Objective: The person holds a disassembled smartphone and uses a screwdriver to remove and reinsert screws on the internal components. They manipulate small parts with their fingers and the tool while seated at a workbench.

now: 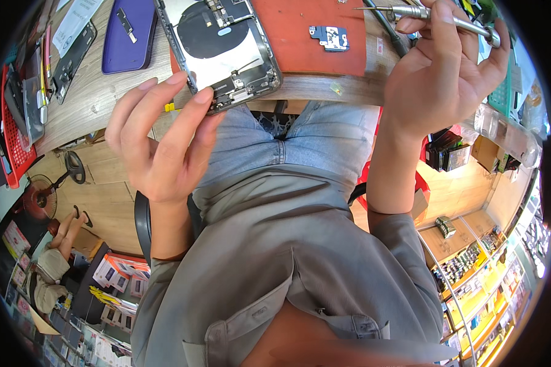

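phone housing (220, 49): black, white | screwdriver (410, 11): silver | mat (300, 58): orange-red | tray (121, 52): purple | bench (92, 103): grey-brown woodgrain

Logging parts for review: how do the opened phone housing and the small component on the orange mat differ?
The phone housing is far larger than the small component. The left hand touches the housing's edge; the component lies untouched on the orange mat. Both show dark and pale areas.
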